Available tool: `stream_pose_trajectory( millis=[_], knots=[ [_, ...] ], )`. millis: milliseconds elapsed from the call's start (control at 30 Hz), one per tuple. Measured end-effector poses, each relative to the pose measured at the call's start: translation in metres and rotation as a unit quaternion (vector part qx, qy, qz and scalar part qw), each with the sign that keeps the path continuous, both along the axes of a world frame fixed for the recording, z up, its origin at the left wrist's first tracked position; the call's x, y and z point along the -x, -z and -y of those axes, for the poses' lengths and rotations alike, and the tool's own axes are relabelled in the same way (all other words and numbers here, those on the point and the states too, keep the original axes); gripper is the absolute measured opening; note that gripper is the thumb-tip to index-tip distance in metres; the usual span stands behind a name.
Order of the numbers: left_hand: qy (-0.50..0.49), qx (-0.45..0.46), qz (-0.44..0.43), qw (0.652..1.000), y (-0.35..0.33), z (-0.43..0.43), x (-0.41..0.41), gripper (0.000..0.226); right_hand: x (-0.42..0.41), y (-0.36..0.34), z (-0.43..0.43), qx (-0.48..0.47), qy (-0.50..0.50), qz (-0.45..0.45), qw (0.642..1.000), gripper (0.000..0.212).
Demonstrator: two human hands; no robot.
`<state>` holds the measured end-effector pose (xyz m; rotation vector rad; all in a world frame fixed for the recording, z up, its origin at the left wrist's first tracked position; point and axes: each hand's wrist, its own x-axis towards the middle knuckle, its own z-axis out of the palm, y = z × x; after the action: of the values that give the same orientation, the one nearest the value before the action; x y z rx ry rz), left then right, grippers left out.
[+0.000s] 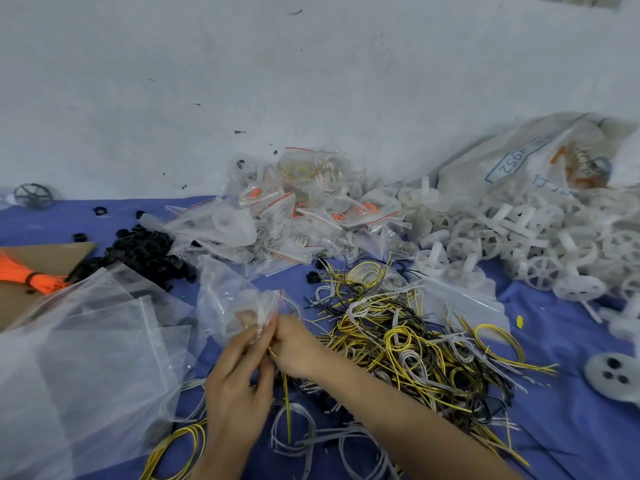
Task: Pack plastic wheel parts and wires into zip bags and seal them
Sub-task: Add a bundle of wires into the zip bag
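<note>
Head | left hand (237, 386), right hand (298, 348) pinching zip bag (227, 299) | wire heap (398, 336) beside, clear bags (86, 344) left

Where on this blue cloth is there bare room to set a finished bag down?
Bare cloth shows at the right, between the wire tangle and the grey disc, below the white wheels. A smaller strip lies far left, behind the cardboard. The middle is crowded with filled bags and black rings.

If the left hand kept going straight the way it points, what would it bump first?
The left hand pinches the zip bag; past that, probably the pile of filled bags, depth unclear.
</note>
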<state>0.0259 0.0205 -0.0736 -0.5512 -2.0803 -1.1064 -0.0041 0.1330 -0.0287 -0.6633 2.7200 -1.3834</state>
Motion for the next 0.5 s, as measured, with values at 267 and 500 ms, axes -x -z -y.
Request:
stream_pose_trajectory(
  millis=[267, 500],
  knots=[
    [-0.012, -0.015, -0.06, 0.998, 0.002, 0.005, 0.003, 0.035, 0.017, 0.005, 0.026, -0.068, 0.097, -0.063, 0.991, 0.02],
    [-0.022, 0.029, 0.003, 0.999, -0.004, -0.005, -0.003, 0.052, -0.007, -0.009, -0.013, 0.069, 0.08, 0.004, 0.994, 0.025]
  ],
)
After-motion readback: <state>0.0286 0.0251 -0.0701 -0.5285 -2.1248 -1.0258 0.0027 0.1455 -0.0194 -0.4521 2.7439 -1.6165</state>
